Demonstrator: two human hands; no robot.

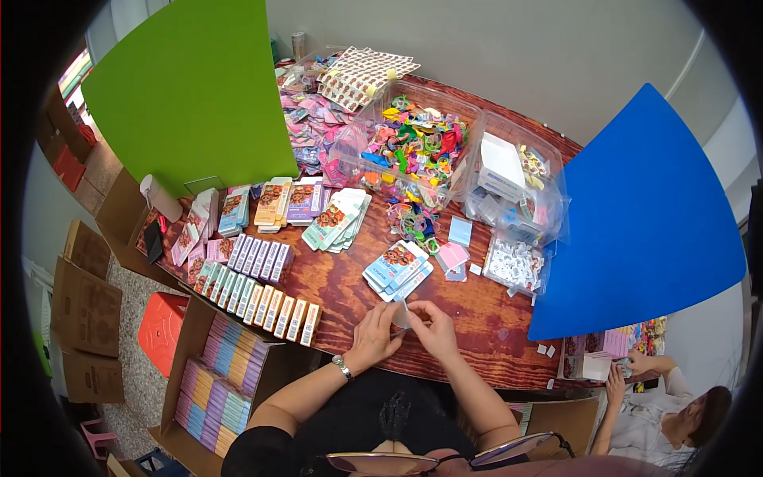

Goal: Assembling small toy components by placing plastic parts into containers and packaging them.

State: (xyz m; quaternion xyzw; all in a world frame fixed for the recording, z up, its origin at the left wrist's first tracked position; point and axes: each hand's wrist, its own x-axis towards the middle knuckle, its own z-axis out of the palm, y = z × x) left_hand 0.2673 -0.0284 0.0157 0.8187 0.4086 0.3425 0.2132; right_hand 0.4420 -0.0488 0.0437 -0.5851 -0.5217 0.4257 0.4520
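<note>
At the front edge of the table, my left hand and my right hand meet around a small whitish piece. Fingers of both hands are closed on it; whether it is a card, a packet or a little box I cannot make out. A watch is on my left wrist. Just beyond my fingertips lies a loose pile of flat light-blue cartons. To its right are pink cards and a light-blue card.
Rows of small filled boxes stand at left, with flat carton stacks behind. Plastic bins hold colourful small items and white pieces. Green and blue panels flank the table. A co-worker sits at right.
</note>
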